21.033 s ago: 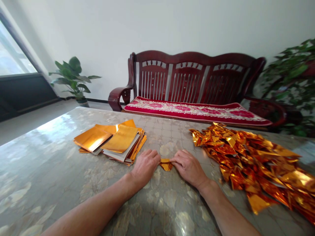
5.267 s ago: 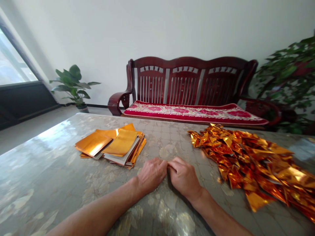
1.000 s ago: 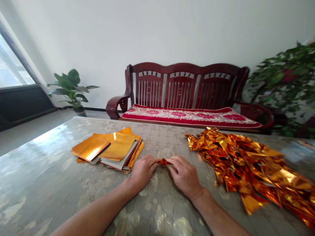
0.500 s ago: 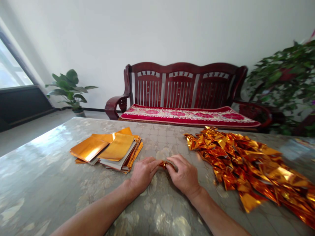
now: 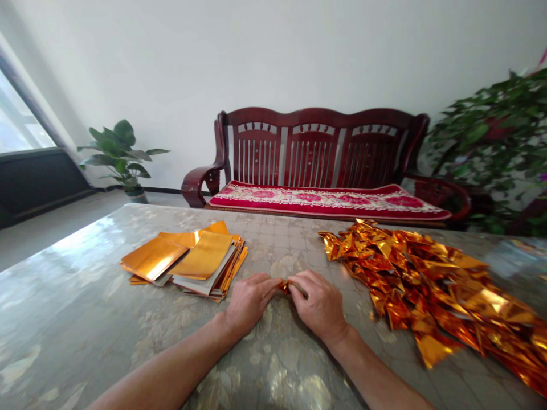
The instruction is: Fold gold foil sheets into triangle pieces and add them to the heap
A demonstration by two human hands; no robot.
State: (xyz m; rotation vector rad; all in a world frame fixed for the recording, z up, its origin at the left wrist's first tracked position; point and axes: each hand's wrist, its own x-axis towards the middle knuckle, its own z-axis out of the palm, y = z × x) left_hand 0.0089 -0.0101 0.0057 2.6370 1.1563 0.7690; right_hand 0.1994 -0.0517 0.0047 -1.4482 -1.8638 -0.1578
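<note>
My left hand [image 5: 250,298] and my right hand [image 5: 318,302] rest knuckles-up on the table, fingertips meeting. Both pinch a small folded piece of gold foil paper [image 5: 284,285], of which only a sliver shows between the fingers. A stack of flat gold foil sheets [image 5: 188,259] lies just left of my left hand. A heap of folded gold foil pieces [image 5: 431,285] spreads out to the right of my right hand.
The table [image 5: 85,302] has a glossy marbled grey top. Behind it stands a dark red wooden bench [image 5: 325,156] with a red patterned cushion. A potted plant [image 5: 122,151] stands at the back left, leafy plants [image 5: 496,142] at the right.
My fingers have closed in over the foil piece, so less of it shows than a second ago. The hands stay in the same spot; the view shifted slightly.
</note>
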